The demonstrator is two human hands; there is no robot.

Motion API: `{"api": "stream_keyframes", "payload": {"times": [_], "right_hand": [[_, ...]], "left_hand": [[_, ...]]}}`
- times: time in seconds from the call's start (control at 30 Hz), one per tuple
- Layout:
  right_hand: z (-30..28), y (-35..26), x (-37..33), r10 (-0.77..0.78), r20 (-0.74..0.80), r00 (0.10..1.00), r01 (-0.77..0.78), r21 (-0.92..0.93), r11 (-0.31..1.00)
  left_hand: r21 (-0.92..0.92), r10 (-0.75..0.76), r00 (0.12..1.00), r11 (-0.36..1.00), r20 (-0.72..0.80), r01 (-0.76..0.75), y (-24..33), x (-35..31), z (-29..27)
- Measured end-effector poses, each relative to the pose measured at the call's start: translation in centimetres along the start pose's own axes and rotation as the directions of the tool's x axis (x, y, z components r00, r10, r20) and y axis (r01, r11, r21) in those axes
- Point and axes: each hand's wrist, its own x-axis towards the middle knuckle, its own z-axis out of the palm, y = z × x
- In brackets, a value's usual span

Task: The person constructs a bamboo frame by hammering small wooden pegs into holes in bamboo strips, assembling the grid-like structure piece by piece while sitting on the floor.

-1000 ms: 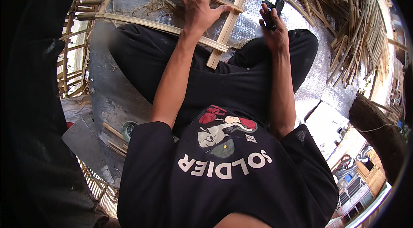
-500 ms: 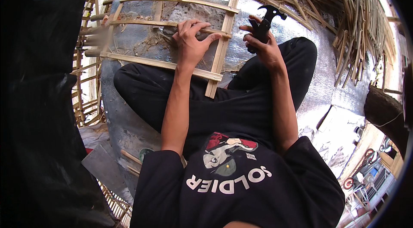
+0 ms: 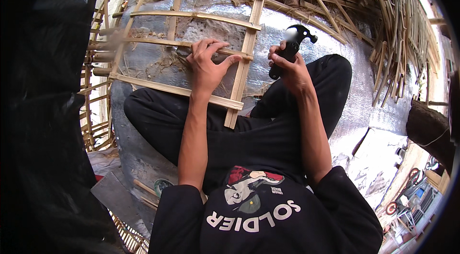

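Observation:
A ladder-like frame (image 3: 250, 38) of split bamboo lies before me, its near end over my crossed legs. My left hand (image 3: 208, 66) bends its fingers over one bamboo slat (image 3: 158, 42), with the thumb stretched along it toward the right rail. Dark, rough material shows partly under that hand; its kind is hard to make out. To the right of the frame, my right hand (image 3: 296, 73) is closed round the handle of a black claw hammer (image 3: 289, 54). The hammer is raised with its head upward, apart from the bamboo.
Silvery foil sheeting (image 3: 330, 38) covers the ground, with shavings under the frame. Bundled bamboo strips (image 3: 395, 29) stand at the right, near a dark log (image 3: 429, 127). A flat grey sheet (image 3: 115, 196) and short sticks (image 3: 146, 191) lie at lower left. Black sheeting (image 3: 43, 110) hangs at far left.
The scene sits slightly lower in view. The fingers of my right hand, partly spread before, are now wrapped round the hammer handle. My left hand stays at the same slat.

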Motion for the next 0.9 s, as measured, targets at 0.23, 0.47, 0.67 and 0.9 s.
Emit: {"api": "stream_keyframes", "payload": {"times": [0.23, 0.47, 0.67, 0.9], "right_hand": [[0.9, -1.2, -0.4, 0.007, 0.087, 0.996, -0.005, -0.025, 1.0], [0.8, -1.7, -0.5, 0.124, 0.034, 0.992, -0.127, 0.117, 0.985], [-0.1, -1.7, -0.2, 0.138, 0.134, 0.981, -0.163, 0.2, 0.966], [-0.3, -1.7, -0.5, 0.101, 0.325, 0.94, -0.215, 0.336, 0.917]], "left_hand": [[0.016, -0.004, 1.0, 1.0, 0.012, 0.003, 0.2, 0.0, 0.0], [0.003, 0.004, 1.0, 1.0, 0.023, -0.004, -0.2, -0.1, 0.1], [0.025, 0.017, 0.999, 1.0, 0.028, -0.018, -0.4, 0.0, 0.2], [0.013, 0.039, 0.999, 0.999, 0.03, -0.039, -0.3, 0.1, 0.2]]}}
